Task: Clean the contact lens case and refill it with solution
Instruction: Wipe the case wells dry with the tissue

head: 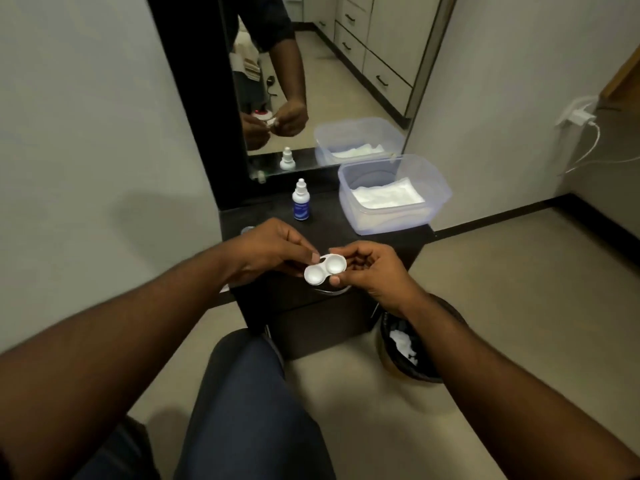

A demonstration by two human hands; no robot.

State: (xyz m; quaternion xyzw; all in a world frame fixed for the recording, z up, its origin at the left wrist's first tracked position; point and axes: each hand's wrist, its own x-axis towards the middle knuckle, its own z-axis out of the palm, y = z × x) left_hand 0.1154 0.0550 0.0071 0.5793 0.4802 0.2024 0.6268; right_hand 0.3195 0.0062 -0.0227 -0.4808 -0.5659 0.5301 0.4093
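Both hands held a white contact lens case (325, 269) in the air above the front part of a small dark table (388, 244). The case lay with its two round wells facing up and no caps on them. The left hand (273, 249) pinched the case's left end, its grip closed with the thumb tip on the rim near the narrow middle and the other fingers curled beneath. The right hand (372, 268) took the right end, its grip likewise closed on the case, with fingertips at the far rim and the thumb touching the near edge. Farther back on the table stood a small white solution bottle (300, 201) with a blue label, upright and capped, well apart from the case. To the bottle's right sat a clear plastic container (440, 188) with white tissues (386, 195) folded inside. A mirror (346, 81) rose behind the table and reflected the hands, the bottle and the container. On the floor to the right of the table stood a dark wastebasket (391, 344) with crumpled white tissue in it.
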